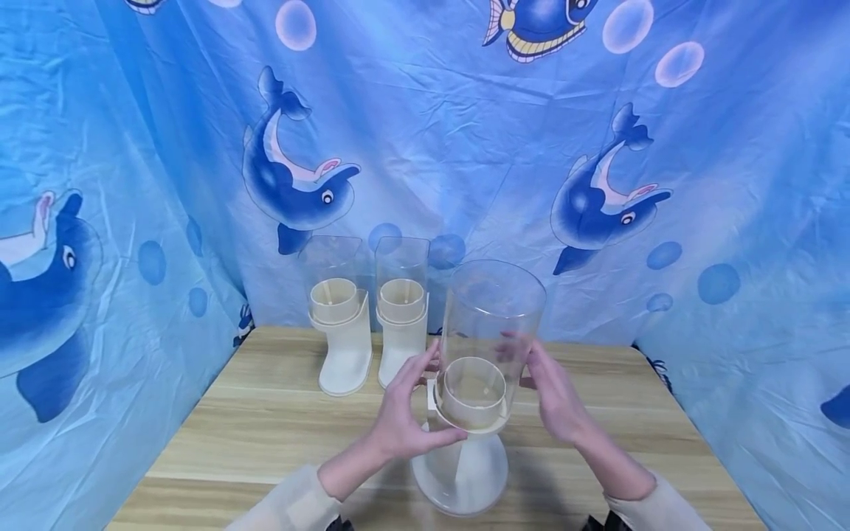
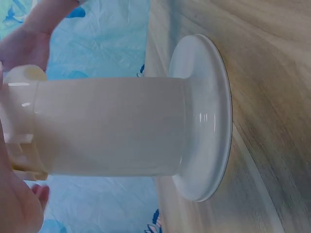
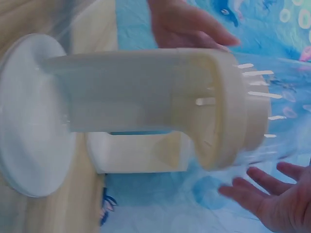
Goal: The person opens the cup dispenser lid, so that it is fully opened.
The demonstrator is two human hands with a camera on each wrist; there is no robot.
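Observation:
A white stand [image 2: 112, 126] with a round foot [image 1: 460, 487] stands upright on the wooden table. On its top ring sits a clear cylinder [image 1: 494, 295] with a cream inner collar [image 1: 474, 391]. My left hand [image 1: 405, 413] surrounds the ring's left side in a wide C, its thumb across the front and its fingers extended beside the cylinder; firm contact cannot be told. My right hand [image 1: 554, 387] is beside the cylinder's right side, fingers spread. In the right wrist view, a gap shows between the right fingers [image 3: 243, 194] and the cylinder.
Behind to the left stand two similar dispensers, a left one [image 1: 345, 354] and a right one [image 1: 401, 335], each with a clear tube on top. A blue cloth [image 1: 465, 147] printed with dolphins and bubbles hangs around the table [image 1: 265, 413] at the back and sides.

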